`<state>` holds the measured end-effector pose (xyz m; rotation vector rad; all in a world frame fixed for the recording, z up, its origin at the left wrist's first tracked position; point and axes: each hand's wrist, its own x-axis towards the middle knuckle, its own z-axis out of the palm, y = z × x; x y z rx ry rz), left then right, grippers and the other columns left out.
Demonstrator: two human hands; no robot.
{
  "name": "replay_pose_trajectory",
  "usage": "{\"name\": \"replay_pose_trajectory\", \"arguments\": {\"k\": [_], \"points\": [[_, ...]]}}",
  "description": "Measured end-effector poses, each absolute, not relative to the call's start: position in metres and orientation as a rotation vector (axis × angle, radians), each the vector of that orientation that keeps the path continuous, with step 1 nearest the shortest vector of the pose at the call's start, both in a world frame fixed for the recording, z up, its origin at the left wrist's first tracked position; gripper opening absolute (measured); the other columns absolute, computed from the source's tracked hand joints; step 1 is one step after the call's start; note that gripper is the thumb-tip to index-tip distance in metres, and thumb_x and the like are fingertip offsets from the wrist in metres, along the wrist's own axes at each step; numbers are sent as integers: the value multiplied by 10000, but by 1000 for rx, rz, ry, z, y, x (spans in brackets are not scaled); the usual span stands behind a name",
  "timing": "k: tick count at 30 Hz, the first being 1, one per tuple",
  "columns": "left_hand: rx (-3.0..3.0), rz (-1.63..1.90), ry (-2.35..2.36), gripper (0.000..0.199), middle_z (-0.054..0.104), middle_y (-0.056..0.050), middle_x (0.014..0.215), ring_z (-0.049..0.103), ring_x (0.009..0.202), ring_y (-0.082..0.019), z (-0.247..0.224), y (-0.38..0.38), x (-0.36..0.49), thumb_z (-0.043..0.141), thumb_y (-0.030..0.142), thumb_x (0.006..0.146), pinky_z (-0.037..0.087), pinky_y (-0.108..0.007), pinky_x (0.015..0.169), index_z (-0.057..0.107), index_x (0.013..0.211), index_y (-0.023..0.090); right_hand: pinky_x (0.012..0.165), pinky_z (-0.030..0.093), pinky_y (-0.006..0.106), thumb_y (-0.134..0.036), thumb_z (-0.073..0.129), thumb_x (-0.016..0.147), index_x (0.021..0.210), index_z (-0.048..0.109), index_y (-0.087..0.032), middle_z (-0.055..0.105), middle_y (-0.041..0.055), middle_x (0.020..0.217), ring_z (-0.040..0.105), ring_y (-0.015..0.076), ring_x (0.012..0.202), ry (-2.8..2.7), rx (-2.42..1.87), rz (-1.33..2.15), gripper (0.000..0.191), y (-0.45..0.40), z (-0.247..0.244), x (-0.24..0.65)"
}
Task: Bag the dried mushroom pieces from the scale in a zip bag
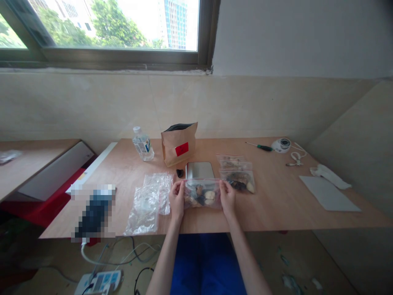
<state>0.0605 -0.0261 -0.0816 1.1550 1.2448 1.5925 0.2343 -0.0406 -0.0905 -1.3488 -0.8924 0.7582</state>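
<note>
One zip bag [202, 194]: clear, red-edged seal, dark and cream lumps inside, resting on the plywood table [276, 205] between both hands.
Beside it: crumpled clear plastic bags [146, 209] on the left; a filled second zip bag [241, 181] just right, behind.
Farther back: a metal kitchen scale [199, 170], kraft paper bag [179, 144] with red label, water bottle [143, 144], screwdriver [260, 147].
Hands: left hand [177, 200] and right hand [227, 200] pinch the bag's opposite ends, fingers pressed together, forearms angled inward.

Glossy clear plastic zip bag [202, 196], matt brown paper bag [178, 147], satin metal plate [199, 170], smooth pale wood worktop [276, 205]
</note>
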Motion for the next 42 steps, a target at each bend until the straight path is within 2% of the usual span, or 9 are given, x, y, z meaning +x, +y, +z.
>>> {"name": "replay_pose_trajectory", "arguments": {"k": [6, 11, 14, 17, 21, 29, 36, 42], "points": [[1109, 1589, 1247, 243, 611, 1, 705, 540, 617, -113, -85, -24, 60, 591, 397, 786, 408, -218, 602, 640, 827, 163, 342, 283, 209, -557, 589, 736, 876, 632, -146, 616, 14, 603, 383, 77, 368, -884, -1281, 825, 436, -40, -88, 232], [1091, 1580, 1229, 249, 553, 27, 617, 506, 587, -101, -88, -23, 59, 612, 401, 769, 384, -211, 585, 576, 707, 162, 344, 262, 213, -558, 546, 765, 920, 644, -137, 610, 18, 599, 349, 74, 363, -874, -1312, 787, 460, -39, -92, 234], [1087, 1578, 1237, 274, 528, 32, 596, 490, 576, -95, -89, -23, 60, 614, 408, 765, 379, -211, 586, 542, 670, 161, 396, 336, 225, -542, 534, 782, 899, 637, -140, 623, 27, 612, 430, 102, 412, -888, -1319, 744, 432, -39, -93, 234], [1064, 1570, 1230, 291, 517, 34, 577, 492, 558, -98, -86, -24, 60, 622, 413, 757, 386, -212, 571, 517, 652, 163, 524, 436, 251, -517, 539, 789, 864, 624, -144, 636, 39, 645, 553, 150, 549, -907, -1294, 684, 389, -37, -94, 235], [1073, 1569, 1202, 252, 572, 11, 645, 536, 602, -109, -81, -26, 61, 618, 396, 763, 411, -210, 577, 559, 721, 155, 623, 478, 285, -517, 552, 774, 826, 617, -149, 657, 55, 700, 605, 180, 649, -904, -1283, 639, 377, -36, -93, 235], [1122, 1560, 1210, 248, 588, 6, 660, 561, 609, -114, -74, -30, 61, 611, 396, 775, 439, -220, 586, 584, 754, 150, 604, 476, 285, -516, 535, 784, 813, 619, -154, 641, 40, 640, 597, 176, 609, -925, -1307, 600, 373, -39, -90, 235], [1143, 1552, 1214, 266, 578, 13, 644, 550, 575, -107, -77, -30, 62, 591, 421, 785, 424, -216, 559, 563, 741, 160, 622, 474, 287, -514, 538, 781, 816, 618, -148, 662, 56, 717, 608, 178, 637, -931, -1316, 541, 376, -39, -93, 236], [1213, 1555, 1259, 235, 598, -3, 738, 560, 631, -111, -79, -30, 63, 569, 404, 805, 439, -222, 603, 586, 809, 170, 613, 470, 282, -525, 534, 781, 808, 618, -151, 648, 39, 643, 604, 178, 619, -907, -1317, 567, 384, -40, -90, 235]]}}
